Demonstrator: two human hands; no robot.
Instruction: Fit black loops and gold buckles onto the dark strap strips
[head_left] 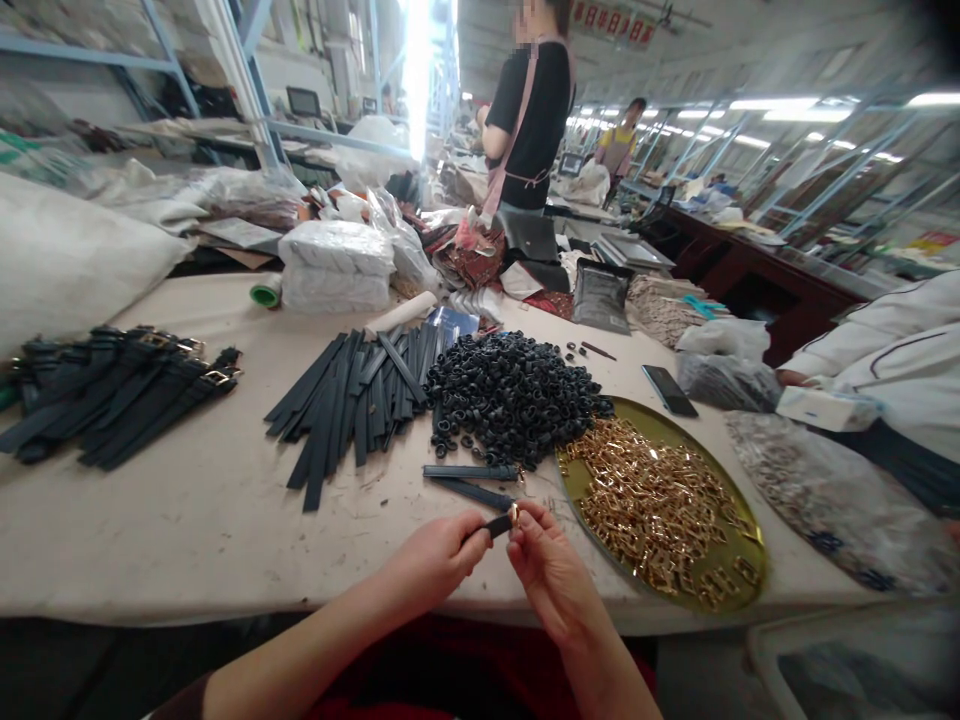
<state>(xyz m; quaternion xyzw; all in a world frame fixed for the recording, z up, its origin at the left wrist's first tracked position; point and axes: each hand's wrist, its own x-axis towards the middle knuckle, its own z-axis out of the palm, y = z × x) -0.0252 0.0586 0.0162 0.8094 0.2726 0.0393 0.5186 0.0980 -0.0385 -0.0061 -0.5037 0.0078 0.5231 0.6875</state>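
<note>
Near the table's front edge, my left hand (442, 550) is closed on a dark strap (498, 525). My right hand (546, 560) pinches a gold buckle (514, 514) at the strap's end, between thumb and fingers. Just beyond my hands lie two more dark straps (469, 472) on the table. A heap of small black loops (517, 395) rises behind them. Right of my hands, a round gold tray (757, 540) bears a pile of gold buckles (652, 500). Loose flat straps (330, 430) are spread left of the loops.
Straps with buckles (127, 395) are stacked at the far left. A phone (670, 390) lies behind the tray. Plastic-wrapped packs (336, 265) stand at the back. One co-worker (532, 120) stands beyond the table; a white sleeve (885, 330) shows at the right.
</note>
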